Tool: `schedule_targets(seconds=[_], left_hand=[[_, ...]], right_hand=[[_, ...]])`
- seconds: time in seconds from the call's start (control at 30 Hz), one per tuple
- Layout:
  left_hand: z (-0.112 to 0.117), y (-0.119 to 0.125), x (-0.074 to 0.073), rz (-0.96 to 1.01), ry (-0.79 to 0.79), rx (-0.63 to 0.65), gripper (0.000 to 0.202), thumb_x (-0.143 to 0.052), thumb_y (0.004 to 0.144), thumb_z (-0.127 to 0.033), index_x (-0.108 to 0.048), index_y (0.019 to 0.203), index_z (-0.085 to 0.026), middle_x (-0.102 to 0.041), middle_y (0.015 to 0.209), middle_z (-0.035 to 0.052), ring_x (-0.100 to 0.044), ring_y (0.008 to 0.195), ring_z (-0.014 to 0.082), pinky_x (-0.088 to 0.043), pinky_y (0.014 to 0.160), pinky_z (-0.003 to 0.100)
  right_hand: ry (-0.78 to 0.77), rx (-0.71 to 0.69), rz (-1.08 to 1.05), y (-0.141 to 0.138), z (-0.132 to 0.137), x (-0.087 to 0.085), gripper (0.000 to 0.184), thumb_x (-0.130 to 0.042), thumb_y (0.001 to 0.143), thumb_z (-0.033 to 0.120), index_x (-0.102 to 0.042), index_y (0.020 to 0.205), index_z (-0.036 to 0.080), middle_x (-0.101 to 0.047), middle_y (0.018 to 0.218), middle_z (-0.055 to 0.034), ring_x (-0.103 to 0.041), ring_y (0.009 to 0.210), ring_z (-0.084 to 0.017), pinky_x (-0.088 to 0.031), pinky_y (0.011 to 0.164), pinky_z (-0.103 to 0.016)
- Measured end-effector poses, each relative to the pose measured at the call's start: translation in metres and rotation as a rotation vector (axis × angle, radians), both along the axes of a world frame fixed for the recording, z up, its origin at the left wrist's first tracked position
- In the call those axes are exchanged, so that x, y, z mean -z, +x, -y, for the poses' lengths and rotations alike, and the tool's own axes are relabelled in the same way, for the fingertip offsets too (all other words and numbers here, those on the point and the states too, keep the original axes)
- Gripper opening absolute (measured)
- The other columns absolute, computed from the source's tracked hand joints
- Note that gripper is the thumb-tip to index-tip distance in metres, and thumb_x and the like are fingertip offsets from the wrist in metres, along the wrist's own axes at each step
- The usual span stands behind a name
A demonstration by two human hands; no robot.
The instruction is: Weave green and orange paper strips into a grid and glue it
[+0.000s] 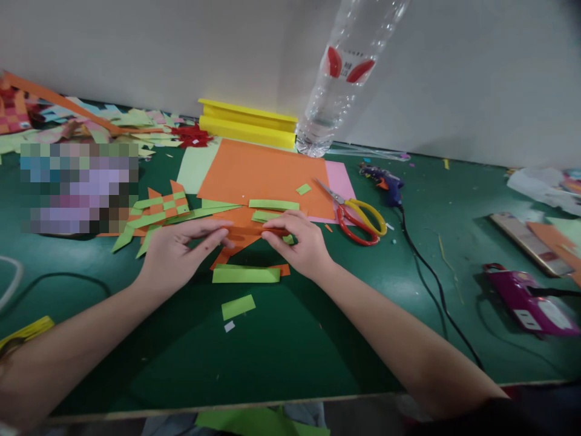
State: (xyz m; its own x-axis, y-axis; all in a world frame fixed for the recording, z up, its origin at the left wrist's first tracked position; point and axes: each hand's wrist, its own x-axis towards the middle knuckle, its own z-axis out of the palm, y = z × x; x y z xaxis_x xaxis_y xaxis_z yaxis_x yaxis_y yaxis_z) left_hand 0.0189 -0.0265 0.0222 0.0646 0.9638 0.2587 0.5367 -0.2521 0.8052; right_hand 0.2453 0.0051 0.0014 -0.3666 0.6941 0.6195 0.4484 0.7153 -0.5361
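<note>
Between my two hands stretches a narrow orange paper strip (245, 231). My left hand (175, 251) pinches its left end between thumb and fingers, and my right hand (302, 242) pinches the right end. Beneath the strip lie more orange pieces and short green paper strips, partly covered by my hands. A folded green strip (247, 274) with an orange bit at its end rests just in front. Left of my left hand is a woven green and orange paper fish shape (163, 209). Orange paper sheets (263, 172) lie behind my hands.
Red-and-yellow-handled scissors (361, 221) lie right of the sheets, near a blue glue gun (385, 184) with a black cord. A clear plastic bottle (340, 79) leans at the wall by a yellow folded strip (247, 124). Paper scraps (136, 118) pile up back left; a phone (531, 242) lies right.
</note>
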Motion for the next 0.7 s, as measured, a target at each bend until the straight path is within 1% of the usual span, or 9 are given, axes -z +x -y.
schedule_targets(seconds=[0.17, 0.3, 0.43, 0.53, 0.7], left_hand=[[-0.0026, 0.0015, -0.0040, 0.096, -0.078, -0.020, 0.019, -0.062, 0.085, -0.032, -0.074, 0.094, -0.020, -0.077, 0.070, -0.0005, -0.073, 0.069, 0.0157, -0.059, 0.071, 0.024], [-0.0047, 0.0017, -0.0035, 0.149, -0.089, -0.047, 0.019, -0.064, 0.083, -0.033, -0.072, 0.091, -0.018, -0.077, 0.068, 0.0008, -0.074, 0.066, 0.0170, -0.060, 0.068, 0.026], [-0.0046, 0.0010, -0.0021, 0.152, -0.078, -0.036, 0.018, -0.063, 0.083, -0.034, -0.071, 0.090, -0.019, -0.076, 0.067, 0.0001, -0.074, 0.066, 0.0161, -0.060, 0.068, 0.025], [-0.0048, 0.0003, -0.0002, 0.158, -0.066, -0.039, 0.018, -0.064, 0.084, -0.035, -0.071, 0.089, -0.020, -0.076, 0.067, -0.0006, -0.073, 0.067, 0.0153, -0.059, 0.068, 0.024], [-0.0081, -0.0020, 0.0047, 0.189, -0.065, -0.060, 0.016, -0.066, 0.082, -0.036, -0.071, 0.087, -0.021, -0.074, 0.066, -0.0017, -0.071, 0.065, 0.0146, -0.059, 0.072, 0.026]], right_hand=[[-0.234, 0.053, -0.094, 0.0007, 0.0007, -0.0033, 0.015, -0.062, 0.089, 0.033, -0.067, 0.081, 0.021, -0.072, 0.074, -0.0012, -0.065, 0.071, -0.014, -0.052, 0.072, -0.030], [-0.402, 0.027, -0.226, 0.0011, -0.0005, -0.0031, 0.016, -0.063, 0.087, 0.035, -0.065, 0.081, 0.020, -0.070, 0.070, 0.0002, -0.063, 0.064, -0.011, -0.051, 0.062, -0.026], [-0.465, -0.006, -0.304, 0.0003, -0.0011, -0.0020, 0.015, -0.065, 0.086, 0.034, -0.065, 0.081, 0.020, -0.070, 0.069, 0.0007, -0.059, 0.057, -0.009, -0.047, 0.055, -0.023], [-0.489, -0.012, -0.323, -0.0003, -0.0010, -0.0014, 0.014, -0.066, 0.085, 0.033, -0.065, 0.081, 0.020, -0.069, 0.068, 0.0011, -0.057, 0.054, -0.008, -0.047, 0.053, -0.023], [-0.493, -0.032, -0.331, 0.0009, -0.0017, -0.0001, 0.014, -0.067, 0.085, 0.033, -0.066, 0.082, 0.020, -0.070, 0.069, 0.0012, -0.056, 0.053, -0.007, -0.047, 0.052, -0.022]])
